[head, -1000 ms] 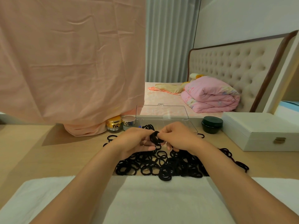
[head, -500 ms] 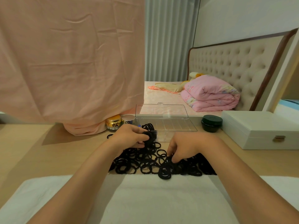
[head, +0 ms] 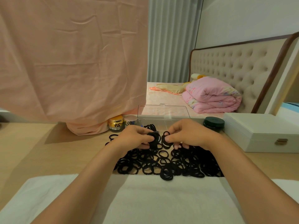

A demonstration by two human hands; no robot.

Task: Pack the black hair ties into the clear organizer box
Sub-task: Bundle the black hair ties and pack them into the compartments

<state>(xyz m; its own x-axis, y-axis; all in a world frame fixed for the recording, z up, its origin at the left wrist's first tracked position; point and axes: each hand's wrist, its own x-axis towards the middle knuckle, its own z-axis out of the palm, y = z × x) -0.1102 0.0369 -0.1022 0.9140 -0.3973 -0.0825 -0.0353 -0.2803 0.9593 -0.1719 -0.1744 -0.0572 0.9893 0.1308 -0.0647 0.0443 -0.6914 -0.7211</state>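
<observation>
We record both hands raised over the far edge of a loose pile of black hair ties [head: 161,164] that is spread across the wooden table [head: 48,156]. The left hand [head: 134,138] grips a thick bundle of ties [head: 153,139], with thumb and fingers curled round it. The right hand [head: 189,135] pinches a few ties [head: 166,139] between thumb and forefinger, and its other fingers curl down toward the pile. The two held groups lie just beside each other; we cannot tell whether they touch. The clear organizer box [head: 161,126] sits directly behind the hands with its lid [head: 163,111] standing open at the back. A small cluster of ties [head: 151,126] shows at its left end, though we cannot tell which compartment holds it. A white towel [head: 145,199] covers the near edge of the table and a few ties rest on its border. A gold jar [head: 115,123] and a silver-capped jar [head: 130,120] stand left of the box, below a hanging pink cloth [head: 72,62]. A dark green jar [head: 213,123] stands to its right, beside a white case [head: 262,133]. A bed with a folded pink quilt [head: 213,96] lies beyond.
</observation>
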